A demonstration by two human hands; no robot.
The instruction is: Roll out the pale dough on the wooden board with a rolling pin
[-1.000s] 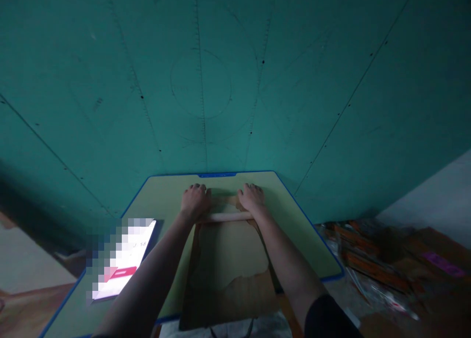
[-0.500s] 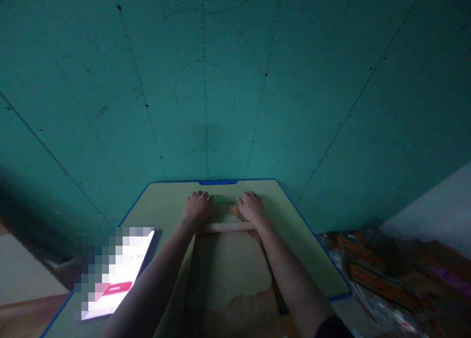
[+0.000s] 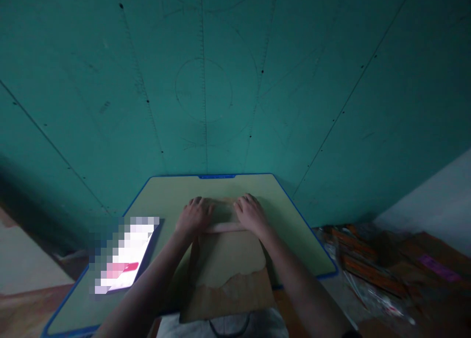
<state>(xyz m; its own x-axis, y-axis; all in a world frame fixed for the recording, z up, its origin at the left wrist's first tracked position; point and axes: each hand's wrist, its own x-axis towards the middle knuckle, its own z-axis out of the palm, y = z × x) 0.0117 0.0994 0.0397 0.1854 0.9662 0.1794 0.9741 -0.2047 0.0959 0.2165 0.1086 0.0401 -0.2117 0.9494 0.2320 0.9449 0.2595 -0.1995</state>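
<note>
Dough sheet (image 3: 230, 257), flat, wavy-edged, under cylindrical rolling pin (image 3: 225, 227).

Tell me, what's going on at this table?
A person has the left grip and right grip over the ends of a rolling pin. The pin lies across a pale, dough-like sheet spread on a wooden board, part of which is bare. The board rests on a table; left of it lies a device with a lit screen.

No lettering can be read on the partly pixelated screen (image 3: 136, 249) or the marked green wall (image 3: 235, 83).
</note>
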